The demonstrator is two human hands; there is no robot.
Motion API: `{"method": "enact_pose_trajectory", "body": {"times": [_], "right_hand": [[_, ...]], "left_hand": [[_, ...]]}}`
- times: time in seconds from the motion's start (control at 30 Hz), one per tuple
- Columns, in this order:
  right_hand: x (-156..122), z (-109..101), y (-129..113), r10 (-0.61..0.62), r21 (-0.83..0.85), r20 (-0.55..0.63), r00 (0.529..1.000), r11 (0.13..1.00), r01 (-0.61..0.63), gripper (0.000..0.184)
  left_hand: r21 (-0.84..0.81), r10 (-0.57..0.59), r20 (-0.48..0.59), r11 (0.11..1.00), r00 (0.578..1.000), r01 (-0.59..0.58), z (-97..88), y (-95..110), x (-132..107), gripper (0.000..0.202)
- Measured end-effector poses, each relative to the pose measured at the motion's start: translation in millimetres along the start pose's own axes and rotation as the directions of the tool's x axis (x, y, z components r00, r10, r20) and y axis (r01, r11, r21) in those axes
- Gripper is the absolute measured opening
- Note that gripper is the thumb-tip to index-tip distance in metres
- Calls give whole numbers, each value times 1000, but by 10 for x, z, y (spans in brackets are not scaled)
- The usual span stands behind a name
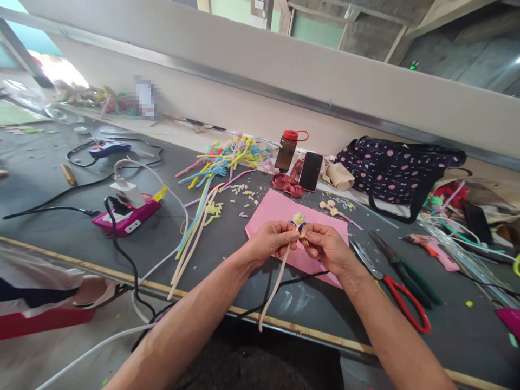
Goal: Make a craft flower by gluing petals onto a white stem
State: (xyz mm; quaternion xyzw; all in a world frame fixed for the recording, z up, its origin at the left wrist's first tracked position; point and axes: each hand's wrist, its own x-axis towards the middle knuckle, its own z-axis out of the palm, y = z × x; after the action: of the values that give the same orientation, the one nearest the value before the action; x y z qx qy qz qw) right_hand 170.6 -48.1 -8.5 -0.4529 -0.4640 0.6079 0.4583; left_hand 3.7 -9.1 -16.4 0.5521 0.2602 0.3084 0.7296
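Above a pink sheet (270, 208), my left hand (273, 238) and my right hand (325, 246) meet with fingers pinched. Between them is a small pale-yellow fuzzy flower (298, 219), its head poking up past the fingertips. Dark blue bits show beside it, partly covered by my fingers. A long cream stem (277, 287) hangs below my left fingers toward the table edge. My right fingertips press at the flower's base, where a tiny yellow piece shows. Behind the sheet's right part lies a cream fuzzy piece with a pinkish stem (353, 221).
Red-handled scissors (400, 300), green-handled pliers (410, 271) and a pink glue gun (439, 253) lie right. Fuzzy stems (195, 230) and a magenta power strip (136, 218) are left. A bottle (286, 153), a phone (311, 171) and a patterned bag (390, 170) stand behind.
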Motion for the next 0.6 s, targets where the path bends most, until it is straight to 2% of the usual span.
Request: {"method": "enact_pose_trajectory", "body": {"times": [0.27, 0.47, 0.53, 0.6], "right_hand": [[-37, 2, -21, -74, -72, -55, 996, 995, 70, 20], [-2, -46, 4, -81, -121, -76, 994, 990, 71, 17], [-41, -43, -44, -119, -209, -112, 987, 974, 93, 16], [-202, 0, -144, -243, -383, -200, 949, 911, 152, 14]], "left_hand": [[9, -13, -6, 1000, 1000, 13, -5, 19, 8, 32], [9, 21, 1, 1000, 1000, -21, 5, 9, 1, 30], [-5, 28, 9, 1000, 1000, -28, 3, 3, 1, 28], [-35, 28, 10, 999, 1000, -28, -4, -3, 6, 27]]}}
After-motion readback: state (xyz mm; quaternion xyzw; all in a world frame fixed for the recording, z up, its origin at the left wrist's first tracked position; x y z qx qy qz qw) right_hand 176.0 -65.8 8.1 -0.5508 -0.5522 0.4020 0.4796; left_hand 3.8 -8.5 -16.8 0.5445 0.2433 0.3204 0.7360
